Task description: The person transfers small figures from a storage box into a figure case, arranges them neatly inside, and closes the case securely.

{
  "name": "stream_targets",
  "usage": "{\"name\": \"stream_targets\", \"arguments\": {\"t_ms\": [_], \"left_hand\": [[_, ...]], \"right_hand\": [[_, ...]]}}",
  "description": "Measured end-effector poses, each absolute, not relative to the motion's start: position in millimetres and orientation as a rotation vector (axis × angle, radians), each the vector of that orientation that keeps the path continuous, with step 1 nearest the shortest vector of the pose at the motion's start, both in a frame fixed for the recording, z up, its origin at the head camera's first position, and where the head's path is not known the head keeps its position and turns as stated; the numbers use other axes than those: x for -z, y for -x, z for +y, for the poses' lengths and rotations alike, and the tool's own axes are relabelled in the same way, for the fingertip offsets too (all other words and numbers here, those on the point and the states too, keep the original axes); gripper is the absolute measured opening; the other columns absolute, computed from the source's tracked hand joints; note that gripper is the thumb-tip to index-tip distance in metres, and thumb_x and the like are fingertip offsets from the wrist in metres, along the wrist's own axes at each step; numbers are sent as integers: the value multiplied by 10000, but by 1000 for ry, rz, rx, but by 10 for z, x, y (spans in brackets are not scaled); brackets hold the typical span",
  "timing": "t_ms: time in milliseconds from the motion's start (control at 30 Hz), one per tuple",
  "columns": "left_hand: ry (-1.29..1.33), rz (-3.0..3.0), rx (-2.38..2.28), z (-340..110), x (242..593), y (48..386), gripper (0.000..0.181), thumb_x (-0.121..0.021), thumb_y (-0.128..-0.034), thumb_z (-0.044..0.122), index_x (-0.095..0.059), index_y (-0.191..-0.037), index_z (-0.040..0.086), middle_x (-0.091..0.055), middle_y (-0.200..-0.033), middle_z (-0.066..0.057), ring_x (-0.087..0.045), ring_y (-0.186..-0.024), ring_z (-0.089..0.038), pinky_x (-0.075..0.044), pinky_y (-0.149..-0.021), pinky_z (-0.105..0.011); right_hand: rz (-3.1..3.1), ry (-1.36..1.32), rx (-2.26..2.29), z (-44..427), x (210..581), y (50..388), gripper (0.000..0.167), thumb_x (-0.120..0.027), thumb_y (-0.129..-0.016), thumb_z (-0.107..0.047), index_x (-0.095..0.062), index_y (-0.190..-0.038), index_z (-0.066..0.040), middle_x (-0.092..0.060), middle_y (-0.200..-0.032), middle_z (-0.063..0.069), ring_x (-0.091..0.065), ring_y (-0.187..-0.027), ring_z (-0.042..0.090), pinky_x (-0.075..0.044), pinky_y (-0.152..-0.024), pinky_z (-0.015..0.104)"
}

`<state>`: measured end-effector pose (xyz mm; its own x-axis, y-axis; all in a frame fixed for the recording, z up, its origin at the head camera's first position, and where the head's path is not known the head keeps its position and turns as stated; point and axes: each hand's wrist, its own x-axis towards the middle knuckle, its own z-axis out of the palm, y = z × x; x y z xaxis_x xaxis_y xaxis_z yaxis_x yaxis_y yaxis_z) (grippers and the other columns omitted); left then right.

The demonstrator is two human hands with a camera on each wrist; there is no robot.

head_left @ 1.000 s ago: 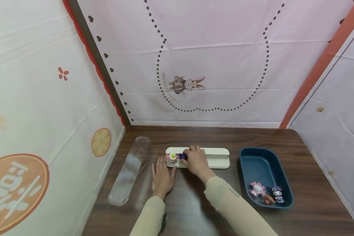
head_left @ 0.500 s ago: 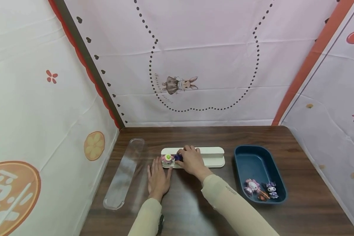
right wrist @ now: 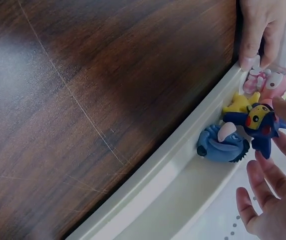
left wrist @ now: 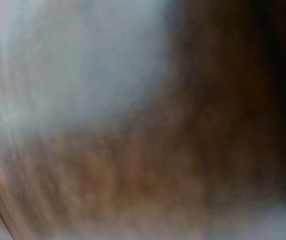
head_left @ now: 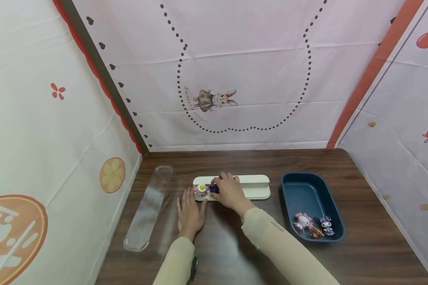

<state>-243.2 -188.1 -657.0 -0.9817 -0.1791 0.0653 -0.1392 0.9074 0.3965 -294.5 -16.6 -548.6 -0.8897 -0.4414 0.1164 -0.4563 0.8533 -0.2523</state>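
Observation:
In the head view, my right hand (head_left: 230,192) reaches over the white tray (head_left: 256,193). Its thumb and forefinger pinch a dark blue toy figure with a yellow face (right wrist: 259,120), seen clearly in the right wrist view. Against that figure lie a blue toy figure (right wrist: 223,145) and a yellow star-shaped piece (right wrist: 240,102). A pink toy figure (right wrist: 275,86) stands at the tray's left end. There my left hand (head_left: 190,215) lies with straight fingers, its thumb touching the tray's front edge. The left wrist view is too blurred to read.
To the right stands a dark blue bin (head_left: 303,190) with several toy figures (head_left: 314,225) at its near end. A long clear plastic cover (head_left: 148,209) lies on the wooden table (head_left: 264,162) at the left. Printed cloth walls (head_left: 271,99) enclose the back and sides.
The head view has swung slightly to the right, so everything appears shifted left. Both hands keep nearly the same place at the tray, the right still on the dark blue figure.

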Motion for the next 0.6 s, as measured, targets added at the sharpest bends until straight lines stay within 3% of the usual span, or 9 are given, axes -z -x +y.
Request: {"name": "stream_targets", "arguments": {"t_ms": [233,467,600], "left_hand": [[-211,-2940,661,-1909,6575,2474,812,-394,-1075,576,-150,-1650,57,-166,-1734,-127,-76,-1630,-280,13,-1308,-579],[-181,-2870,716,-1953,6610,2496,786,-485,-1069,502,-229,-1622,6,-232,-1707,-181,-146,-1610,-343,-23,-1293,-616],[-165,-2871,732,-1922,6631,2492,787,-498,-1066,490,-235,-1618,-5,-242,-1701,-196,-154,-1605,-361,-30,-1288,-625]], "right_hand": [[-2952,-653,-533,113,5271,2892,503,-754,-922,-505,-675,-1343,-241,-619,-1299,66,-585,-1213,289,-472,-974,495],[-2957,-476,-734,856,5049,2764,507,-752,-938,-455,-657,-1374,-214,-626,-1298,101,-591,-1224,322,-457,-1058,572],[-2994,-363,-777,1441,5003,2609,527,-766,-939,-379,-637,-1392,-143,-649,-1251,138,-639,-1122,309,-538,-954,532]]}}
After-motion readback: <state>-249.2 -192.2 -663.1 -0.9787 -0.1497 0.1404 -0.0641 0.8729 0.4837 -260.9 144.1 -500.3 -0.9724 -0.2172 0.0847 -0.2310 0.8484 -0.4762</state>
